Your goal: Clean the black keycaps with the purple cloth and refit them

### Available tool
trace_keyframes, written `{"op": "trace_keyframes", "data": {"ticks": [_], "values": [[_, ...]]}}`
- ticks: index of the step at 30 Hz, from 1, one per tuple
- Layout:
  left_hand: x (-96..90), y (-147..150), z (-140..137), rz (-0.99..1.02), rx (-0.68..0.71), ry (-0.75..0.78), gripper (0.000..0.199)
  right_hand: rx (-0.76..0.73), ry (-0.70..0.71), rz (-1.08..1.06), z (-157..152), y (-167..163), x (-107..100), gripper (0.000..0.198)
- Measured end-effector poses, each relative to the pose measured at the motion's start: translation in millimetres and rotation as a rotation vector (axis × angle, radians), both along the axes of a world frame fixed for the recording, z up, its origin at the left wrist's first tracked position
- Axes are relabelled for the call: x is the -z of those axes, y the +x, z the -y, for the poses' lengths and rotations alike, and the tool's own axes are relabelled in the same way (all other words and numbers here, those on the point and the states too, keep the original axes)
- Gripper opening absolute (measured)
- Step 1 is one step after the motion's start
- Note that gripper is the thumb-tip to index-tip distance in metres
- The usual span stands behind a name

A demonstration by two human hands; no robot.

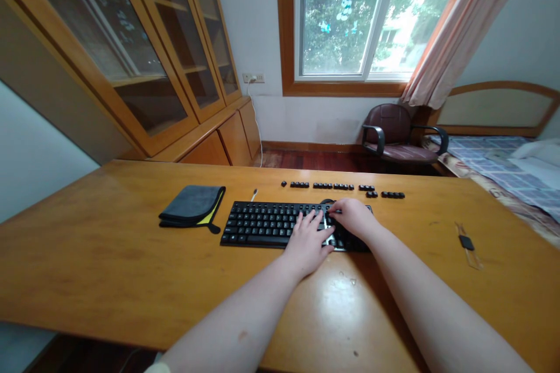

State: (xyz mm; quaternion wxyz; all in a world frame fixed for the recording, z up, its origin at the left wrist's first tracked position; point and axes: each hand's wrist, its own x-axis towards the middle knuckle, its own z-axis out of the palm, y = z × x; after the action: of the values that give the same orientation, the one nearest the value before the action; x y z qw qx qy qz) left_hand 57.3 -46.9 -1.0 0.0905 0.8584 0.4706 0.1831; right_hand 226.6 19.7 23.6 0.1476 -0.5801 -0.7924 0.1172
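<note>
Both hands are on the keyboard [258, 224], which is set squarely in the middle of the desk [131, 285]. Over its right-hand part, the left hand [308, 242] is laid open, fingers spread across the keys, thumb stretched towards the right. And here, at the far edge, the right hand [353, 217] is bent down with thumb and fingertips drawn together against the keys; whether anything is gripped between them cannot be told. Between the hands, a pale strip of the board is exposed. Beyond it, loose keys [322, 186] are lined up in a broken row, with a few set slightly nearer. Off to the left, a folded grey cloth [192, 204] is seen, its yellow lining shown at the edge, and a brush [255, 194] is placed just past the keyboard. Well to the right, a wire tool [466, 242] is laid on the wood.
</note>
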Motion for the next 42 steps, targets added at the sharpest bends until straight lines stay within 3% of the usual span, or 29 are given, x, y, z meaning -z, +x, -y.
{"op": "trace_keyframes", "data": {"ticks": [10,17,20,21,25,28,32,42], "values": [[1.0,0.4,-0.2,0.009,0.011,0.003,0.043,-0.013,0.045,0.144,17.3,-9.6,-9.2,0.029],[-0.7,0.0,-0.2,0.001,0.013,0.001,0.045,-0.011,-0.005,0.106,21.3,-12.9,-11.0,0.027],[0.4,0.1,-0.6,-0.002,0.005,-0.002,0.045,-0.004,0.036,-0.001,13.5,1.0,-17.2,0.022],[0.9,0.1,-0.8,0.001,0.001,-0.003,0.045,0.037,0.078,-0.065,9.1,10.8,-19.1,0.021],[2.1,-0.5,-0.9,0.018,-0.001,-0.01,0.046,0.453,0.325,-0.195,-11.9,66.0,-13.7,0.032],[1.7,-1.0,-0.6,0.019,0.007,-0.014,0.045,0.541,0.235,-0.063,-23.8,97.2,4.8,0.031],[0.5,-0.9,-0.2,0.03,0.007,-0.02,0.044,0.513,0.082,0.053,-30.9,105.4,25.6,0.038],[-0.1,-1.0,-0.5,0.025,-0.001,-0.018,0.045,0.471,0.011,0.144,-35.5,99.1,31.2,0.038]]}}
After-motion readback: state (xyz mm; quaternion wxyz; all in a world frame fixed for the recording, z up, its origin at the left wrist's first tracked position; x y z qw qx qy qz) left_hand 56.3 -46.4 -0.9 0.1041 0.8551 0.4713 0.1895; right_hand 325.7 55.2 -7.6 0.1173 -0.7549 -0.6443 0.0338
